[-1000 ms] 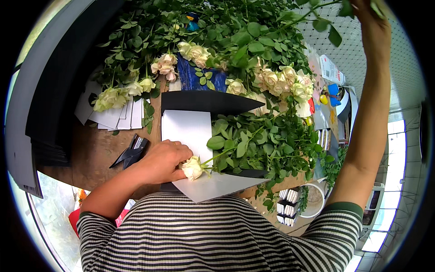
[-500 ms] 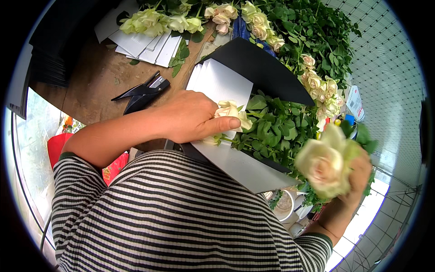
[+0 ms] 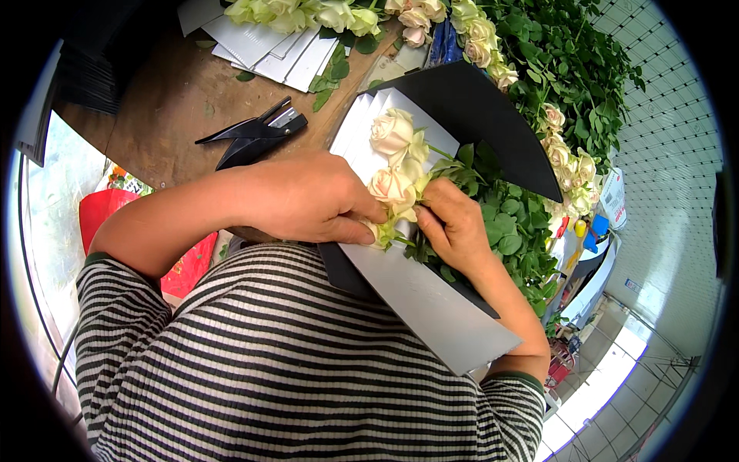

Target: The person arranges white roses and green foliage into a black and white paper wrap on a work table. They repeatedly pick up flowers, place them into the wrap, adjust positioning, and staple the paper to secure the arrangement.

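Observation:
Cream-pink roses lie in a row on white corrugated sheets [image 3: 362, 127]. The far rose [image 3: 392, 132] and the middle rose [image 3: 391, 187] show whole heads. My left hand [image 3: 323, 202] is closed at the near end of the row, its fingertips and thumb on a partly hidden pale rose [image 3: 382, 233]. From the other side, my right hand [image 3: 456, 223] pinches just below the rose heads, where stem and leaves begin. Green leafy stems [image 3: 504, 223] run to the right beneath that hand. A black sheet [image 3: 469, 115] curves up behind, and a grey-white flap [image 3: 439, 300] sticks out toward my body.
A black hand stapler [image 3: 262, 132] rests on the brown wooden table [image 3: 154, 115]. White cards [image 3: 265, 58] and pale roses [image 3: 277, 14] lie at the back. More roses [image 3: 570, 169] and a mass of foliage [image 3: 570, 69] stand at the right. A red bag [image 3: 104, 212] is at the left.
My right hand has come in from the far right with a rose and set its head among the others. My left hand has stayed at the near end of the row, fingers curled closer in.

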`<action>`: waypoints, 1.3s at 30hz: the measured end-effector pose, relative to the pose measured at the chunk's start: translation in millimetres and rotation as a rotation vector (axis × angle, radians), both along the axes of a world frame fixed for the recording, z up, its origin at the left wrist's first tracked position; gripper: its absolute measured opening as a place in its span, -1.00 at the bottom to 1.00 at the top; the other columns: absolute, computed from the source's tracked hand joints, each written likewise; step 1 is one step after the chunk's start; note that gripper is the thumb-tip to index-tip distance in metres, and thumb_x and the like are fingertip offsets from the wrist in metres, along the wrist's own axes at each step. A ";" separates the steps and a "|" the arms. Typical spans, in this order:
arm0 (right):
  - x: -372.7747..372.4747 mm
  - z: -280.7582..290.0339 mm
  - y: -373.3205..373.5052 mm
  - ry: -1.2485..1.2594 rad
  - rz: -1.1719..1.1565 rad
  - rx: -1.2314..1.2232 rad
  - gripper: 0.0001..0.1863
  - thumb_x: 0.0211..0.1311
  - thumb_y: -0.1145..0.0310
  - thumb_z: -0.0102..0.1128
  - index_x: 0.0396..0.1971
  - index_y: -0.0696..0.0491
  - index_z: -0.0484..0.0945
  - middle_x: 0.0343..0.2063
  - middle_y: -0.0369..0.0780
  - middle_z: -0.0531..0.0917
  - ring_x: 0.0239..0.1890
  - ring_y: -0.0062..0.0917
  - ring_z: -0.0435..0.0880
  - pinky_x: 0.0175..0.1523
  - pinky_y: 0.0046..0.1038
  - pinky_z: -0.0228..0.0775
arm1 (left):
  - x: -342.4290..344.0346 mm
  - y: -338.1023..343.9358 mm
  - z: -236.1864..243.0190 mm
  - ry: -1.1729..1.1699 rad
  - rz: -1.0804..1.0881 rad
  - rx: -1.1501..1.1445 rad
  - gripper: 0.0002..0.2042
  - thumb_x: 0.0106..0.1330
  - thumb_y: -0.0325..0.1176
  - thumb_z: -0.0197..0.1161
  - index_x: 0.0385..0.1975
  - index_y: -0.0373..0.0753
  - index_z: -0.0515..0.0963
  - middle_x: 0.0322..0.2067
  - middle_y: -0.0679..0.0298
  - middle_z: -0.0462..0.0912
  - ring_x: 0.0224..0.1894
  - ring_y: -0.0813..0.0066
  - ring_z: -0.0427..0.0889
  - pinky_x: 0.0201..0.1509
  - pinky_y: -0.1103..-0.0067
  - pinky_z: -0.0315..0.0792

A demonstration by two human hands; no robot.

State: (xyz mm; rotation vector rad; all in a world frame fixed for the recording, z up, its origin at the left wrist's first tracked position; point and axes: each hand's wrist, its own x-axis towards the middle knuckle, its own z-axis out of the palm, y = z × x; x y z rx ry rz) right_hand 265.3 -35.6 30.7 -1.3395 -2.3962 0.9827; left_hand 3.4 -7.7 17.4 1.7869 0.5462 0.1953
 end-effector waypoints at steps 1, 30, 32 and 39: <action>-0.2 -1.6 -2.1 -0.016 0.006 0.001 -0.85 0.07 0.50 0.26 -0.34 0.14 0.53 -0.43 -0.17 0.56 -0.39 -0.22 0.58 -0.29 -0.33 0.45 | -1.8 -0.6 0.1 0.005 0.001 -0.004 -0.69 0.20 -0.28 0.31 -0.09 -0.26 0.61 -0.35 0.13 0.66 -0.29 0.17 0.63 -0.25 0.41 0.47; 0.1 42.9 55.6 -0.182 0.116 0.218 -0.71 0.11 0.56 0.20 -0.12 0.14 0.54 -0.20 -0.11 0.60 -0.20 -0.24 0.61 -0.09 -0.40 0.47 | 18.1 -0.2 -0.6 -0.044 0.134 0.479 -0.48 -0.14 -0.22 0.50 -0.11 -0.21 0.56 -0.35 0.25 0.51 -0.24 0.25 0.53 -0.21 0.38 0.40; -3.3 7.7 45.2 -0.215 0.166 0.288 -0.70 0.10 0.55 0.21 -0.12 0.13 0.51 -0.31 -0.14 0.58 -0.26 -0.18 0.58 -0.15 -0.31 0.46 | 16.9 0.6 4.5 0.008 0.097 0.480 -0.50 -0.09 -0.21 0.48 -0.09 -0.20 0.56 -0.44 0.25 0.54 -0.31 0.25 0.57 -0.25 0.38 0.41; 27.4 110.0 44.4 -0.382 0.063 0.401 -0.63 0.03 0.66 0.14 -0.09 0.15 0.53 -0.45 -0.15 0.51 -0.48 -0.32 0.53 -0.36 -0.45 0.37 | 15.7 -2.9 4.6 0.036 0.177 0.373 -0.48 -0.04 -0.10 0.44 -0.05 -0.16 0.57 -0.66 0.27 0.55 -0.58 0.24 0.59 -0.50 0.41 0.39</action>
